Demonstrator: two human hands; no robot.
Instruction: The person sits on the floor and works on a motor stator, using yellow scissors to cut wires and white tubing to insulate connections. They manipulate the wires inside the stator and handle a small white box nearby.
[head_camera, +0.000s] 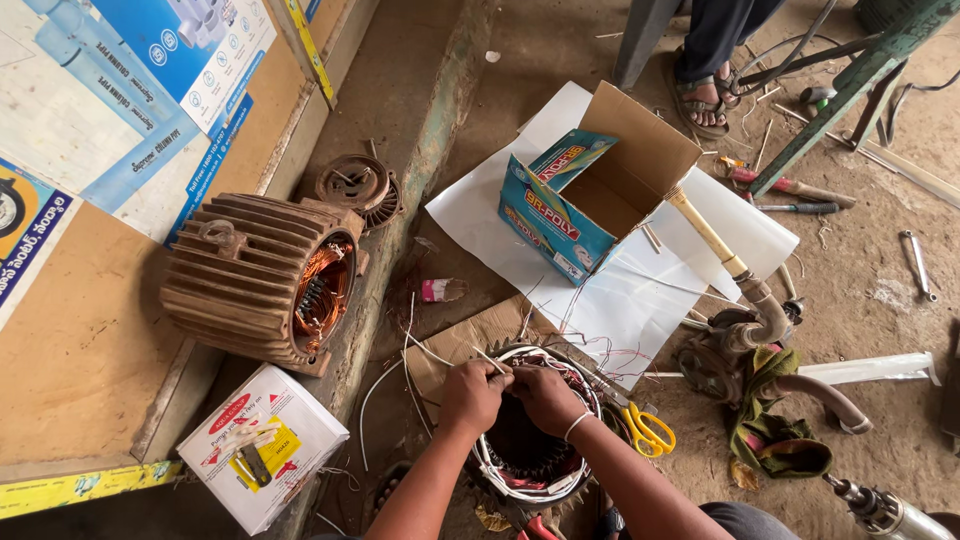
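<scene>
A round motor stator (530, 455) with white-sleeved windings lies on the ground in front of me. My left hand (470, 395) and my right hand (545, 398) meet at its far rim, fingers pinched on thin white wire ends (492, 362) sticking up from the coil. A bangle circles my right wrist. Exactly which strand each hand holds is too small to tell.
Yellow-handled scissors (648, 430) lie right of the stator. An open blue cardboard box (590, 195) sits on white paper sheets (480, 205). A rusty finned motor housing (265, 280) rests on the wooden ledge at left, a white box (265, 445) below it. Another person's sandalled feet (700, 95) stand at the back.
</scene>
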